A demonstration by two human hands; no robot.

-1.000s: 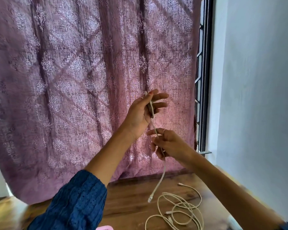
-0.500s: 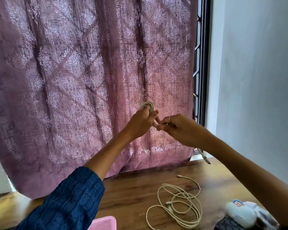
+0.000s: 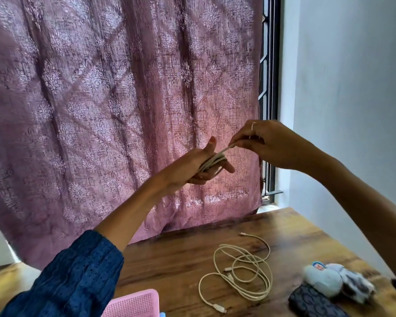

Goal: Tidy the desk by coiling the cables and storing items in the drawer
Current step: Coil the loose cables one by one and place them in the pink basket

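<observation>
A home room is suggested: a patterned mauve curtain (image 3: 124,106) is hung over a barred window (image 3: 269,88), beside a wooden table (image 3: 174,266) and plain painted wall (image 3: 352,88).

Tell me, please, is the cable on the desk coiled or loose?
Loose: the cable sprawls in uneven loops on the desk, its ends trailing free.

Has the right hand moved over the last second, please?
Yes. The right hand rose and shifted right, from below the left hand toward the window frame, pinching the cable.
</observation>
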